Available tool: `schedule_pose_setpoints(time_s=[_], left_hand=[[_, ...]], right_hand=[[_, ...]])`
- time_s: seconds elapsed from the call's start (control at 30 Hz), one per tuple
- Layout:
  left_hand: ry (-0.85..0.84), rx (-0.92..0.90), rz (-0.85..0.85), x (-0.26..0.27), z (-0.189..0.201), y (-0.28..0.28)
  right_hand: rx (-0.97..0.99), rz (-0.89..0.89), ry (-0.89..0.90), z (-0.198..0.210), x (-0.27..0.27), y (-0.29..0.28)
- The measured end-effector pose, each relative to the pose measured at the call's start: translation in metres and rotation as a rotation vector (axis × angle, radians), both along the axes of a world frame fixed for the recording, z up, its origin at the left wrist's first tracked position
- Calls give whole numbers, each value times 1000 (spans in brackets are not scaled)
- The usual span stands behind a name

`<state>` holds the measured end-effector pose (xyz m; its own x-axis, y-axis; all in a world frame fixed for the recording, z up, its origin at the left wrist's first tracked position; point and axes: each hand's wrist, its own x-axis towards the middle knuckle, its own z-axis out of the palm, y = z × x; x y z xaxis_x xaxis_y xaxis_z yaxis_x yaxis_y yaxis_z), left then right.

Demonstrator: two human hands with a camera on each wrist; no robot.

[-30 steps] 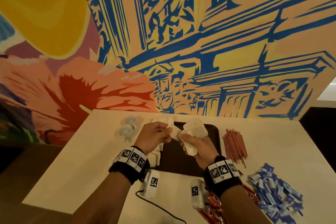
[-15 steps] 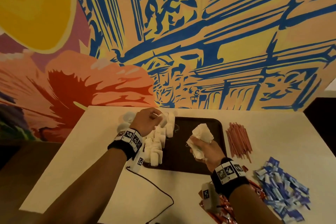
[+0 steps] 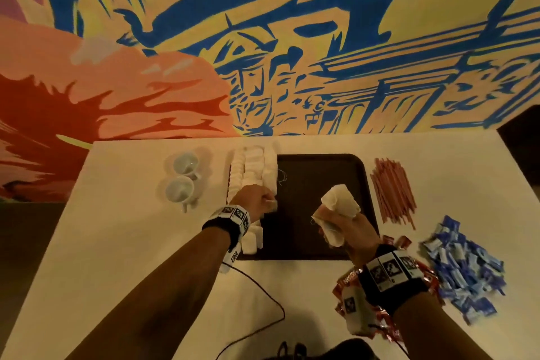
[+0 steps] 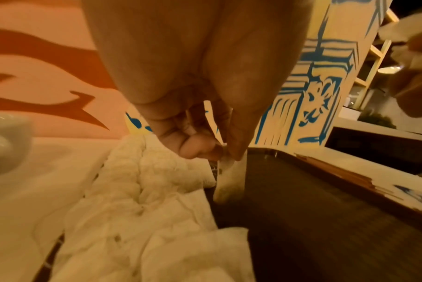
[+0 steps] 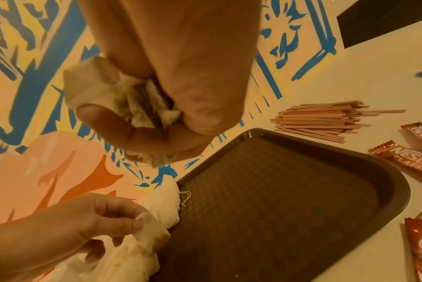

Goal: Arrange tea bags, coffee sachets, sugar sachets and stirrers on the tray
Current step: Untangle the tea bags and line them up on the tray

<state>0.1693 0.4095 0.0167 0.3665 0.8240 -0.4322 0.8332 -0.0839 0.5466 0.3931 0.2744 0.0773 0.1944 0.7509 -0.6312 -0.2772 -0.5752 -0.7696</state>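
Observation:
A dark brown tray (image 3: 321, 184) lies at the table's middle. Rows of white tea bags (image 3: 254, 166) run along its left side. My left hand (image 3: 270, 203) pinches one tea bag (image 4: 229, 181) between thumb and fingers, and the bag's lower end touches the tray floor (image 4: 325, 219) just right of the rows (image 4: 144, 181). My right hand (image 3: 336, 228) hovers over the tray's near right part and grips a bunch of tea bags (image 3: 339, 204), seen crumpled in its fist (image 5: 91, 85).
Pink stirrers (image 3: 393, 190) lie in a pile right of the tray. Blue sugar sachets (image 3: 464, 266) are heaped further right. Red coffee sachets (image 5: 410, 158) lie under my right wrist. Two white cups (image 3: 181, 178) stand left of the tray. A painted wall closes the back.
My left hand took a tea bag from the bunch, went to the far end of the rows, then came nearer along their right side. The right hand barely moved.

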Motion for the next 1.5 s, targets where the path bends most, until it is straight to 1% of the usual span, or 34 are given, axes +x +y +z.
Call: schedule_pose_setpoints(time_s=[0.1, 0.23, 0.33, 0.47, 0.63, 0.8, 0.87, 1.0, 1.07, 1.13, 1.23, 1.3, 1.4, 1.5], left_hand=[[60, -20, -54, 4, -15, 16], [133, 22, -134, 8, -25, 39], [151, 57, -101, 11, -28, 52], [131, 102, -60, 15, -31, 63], [125, 100, -52, 14, -38, 72], [124, 111, -35, 16, -32, 73], [114, 121, 2, 16, -26, 69], [0, 155, 150, 12, -1, 50], [-102, 150, 222, 10, 17, 34], [-242, 114, 252, 10, 38, 15], [-465, -3, 205, 15, 75, -17], [-567, -93, 186, 18, 96, -35], [-602, -160, 149, 20, 117, -57], [-648, -171, 137, 23, 130, -73]], right_hand=[[-50, 12, -13, -7, -2, 8], [-84, 19, -13, -15, -5, 15], [-98, 21, -9, -19, -7, 17], [-117, 22, -4, -21, -9, 21], [-100, 61, -11, -21, -8, 24], [-75, 90, -31, -20, -7, 25], [-61, 98, -29, -18, -6, 25], [-25, 134, -16, -9, -4, 23], [5, 159, -4, -3, -4, 23], [39, 184, 13, 3, -4, 22], [85, 249, 7, 15, -6, 20], [123, 294, 4, 23, -8, 17], [165, 352, 21, 31, -9, 14], [208, 425, 42, 39, -10, 8]])
